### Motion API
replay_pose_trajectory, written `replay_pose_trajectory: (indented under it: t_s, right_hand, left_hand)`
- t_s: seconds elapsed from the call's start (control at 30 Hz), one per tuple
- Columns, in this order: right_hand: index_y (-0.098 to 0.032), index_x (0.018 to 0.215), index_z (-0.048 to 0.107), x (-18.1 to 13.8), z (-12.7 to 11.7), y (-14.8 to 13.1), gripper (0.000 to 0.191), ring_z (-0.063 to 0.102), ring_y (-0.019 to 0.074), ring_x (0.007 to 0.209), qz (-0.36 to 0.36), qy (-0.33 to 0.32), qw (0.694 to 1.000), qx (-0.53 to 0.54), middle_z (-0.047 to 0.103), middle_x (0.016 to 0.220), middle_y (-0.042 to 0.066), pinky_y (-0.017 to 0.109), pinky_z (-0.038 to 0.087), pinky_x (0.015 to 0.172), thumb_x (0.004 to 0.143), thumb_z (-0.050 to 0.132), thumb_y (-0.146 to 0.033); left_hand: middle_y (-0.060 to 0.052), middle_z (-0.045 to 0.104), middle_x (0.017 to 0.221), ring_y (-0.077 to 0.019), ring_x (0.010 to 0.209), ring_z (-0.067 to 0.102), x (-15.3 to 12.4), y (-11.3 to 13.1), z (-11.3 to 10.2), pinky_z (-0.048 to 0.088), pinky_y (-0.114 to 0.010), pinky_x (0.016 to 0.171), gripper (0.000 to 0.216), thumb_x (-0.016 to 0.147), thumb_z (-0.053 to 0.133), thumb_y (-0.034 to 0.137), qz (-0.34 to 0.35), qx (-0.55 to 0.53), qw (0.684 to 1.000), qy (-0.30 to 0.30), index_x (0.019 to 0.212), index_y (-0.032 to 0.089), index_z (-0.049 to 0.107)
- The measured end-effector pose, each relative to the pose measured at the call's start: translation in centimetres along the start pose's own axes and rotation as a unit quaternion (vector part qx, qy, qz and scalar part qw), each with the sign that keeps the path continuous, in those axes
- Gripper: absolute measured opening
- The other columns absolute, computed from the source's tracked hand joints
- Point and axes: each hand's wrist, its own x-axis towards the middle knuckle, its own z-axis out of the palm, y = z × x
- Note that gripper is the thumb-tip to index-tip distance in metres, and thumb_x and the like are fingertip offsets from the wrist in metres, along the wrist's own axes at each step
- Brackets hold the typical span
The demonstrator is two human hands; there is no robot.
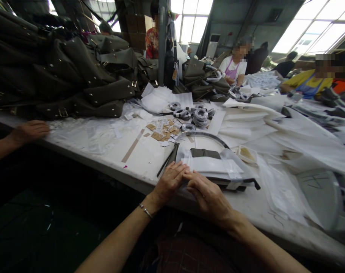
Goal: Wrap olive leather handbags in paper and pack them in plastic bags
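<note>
A dark olive handbag [206,153] lies at the table's near edge, partly covered by a white wrapping sheet [218,165] and clear plastic. Its dark curved handle [215,137] arches behind it. My left hand [171,179] is at the bag's near left corner, fingers together and pressed on the sheet's edge, thumb hidden. Touching those fingertips, my right hand [208,193] has its fingers bent around the same edge, thumb below. A strip of clear tape [234,172] crosses the sheet's right part. What lies beneath my fingers is hidden.
Dark handbags [84,72] are heaped at the back left. Coiled wrapped straps [200,116] and brown tags [168,131] lie behind the bag. White sheets [246,121] spread rightward, near a small tray [246,154]. Another person's hand [32,132] rests at the left edge; co-workers sit beyond.
</note>
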Motion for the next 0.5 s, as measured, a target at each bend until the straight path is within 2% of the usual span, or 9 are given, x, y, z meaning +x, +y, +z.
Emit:
replay_pose_trajectory:
  t_s: [0.17, 0.27, 0.33, 0.43, 0.5]
  right_hand:
    - [-0.023, 0.102, 0.059, -0.8, -0.2, 0.5, 0.014, 0.066, 0.019, 0.108, 0.058, -0.017, 0.996, 0.065, 0.072, 0.109, 0.007, 0.037, 0.05, 0.103, 0.095, 0.05, -0.014]
    - [-0.024, 0.104, 0.06, -1.0, -0.3, 0.5, 0.015, 0.069, 0.0186, 0.101, 0.06, -0.017, 0.995, 0.076, 0.073, 0.104, 0.006, 0.038, 0.05, 0.104, 0.096, 0.05, -0.015]
    - [-0.023, 0.102, 0.06, -1.1, -0.4, 0.5, 0.015, 0.068, 0.0189, 0.104, 0.053, -0.018, 0.996, 0.075, 0.072, 0.11, 0.007, 0.04, 0.047, 0.107, 0.095, 0.051, -0.014]
    - [-0.023, 0.093, 0.061, -1.2, -0.4, 0.4, 0.012, 0.065, 0.0199, 0.112, 0.045, -0.015, 0.996, 0.075, 0.069, 0.12, 0.008, 0.04, 0.045, 0.108, 0.094, 0.052, -0.014]
    - [-0.023, 0.093, 0.061, -1.3, -0.3, 0.2, 0.012, 0.066, 0.0192, 0.109, 0.036, -0.006, 0.996, 0.077, 0.07, 0.113, 0.008, 0.041, 0.044, 0.109, 0.094, 0.052, -0.014]
  left_hand:
    - [-0.015, 0.055, 0.141, -0.0262, 0.14, 0.041, 1.1, 0.3, -2.6, 0.037, -0.052, 0.114, 0.056, 0.088, 0.056, 0.015, -0.045, -0.095, 0.988, -0.11, 0.142, 0.013, 0.042]
    - [-0.011, 0.057, 0.14, -0.0241, 0.138, 0.045, 1.8, 0.3, -3.7, 0.038, -0.051, 0.114, 0.048, 0.093, 0.052, 0.02, -0.077, -0.127, 0.978, -0.145, 0.141, 0.019, 0.047]
    - [-0.009, 0.061, 0.135, -0.0227, 0.133, 0.05, 1.8, 0.2, -3.5, 0.042, -0.049, 0.111, 0.04, 0.097, 0.047, 0.021, -0.079, -0.118, 0.981, -0.134, 0.137, 0.021, 0.052]
    - [-0.01, 0.065, 0.13, -0.0231, 0.129, 0.055, 1.3, 0.1, -2.2, 0.046, -0.049, 0.108, 0.036, 0.099, 0.044, 0.021, -0.053, -0.067, 0.993, -0.084, 0.132, 0.019, 0.056]
    - [-0.011, 0.066, 0.127, -0.0237, 0.128, 0.055, 0.8, 0.1, -1.3, 0.045, -0.049, 0.108, 0.036, 0.098, 0.044, 0.021, -0.027, -0.026, 0.998, -0.044, 0.132, 0.019, 0.057]
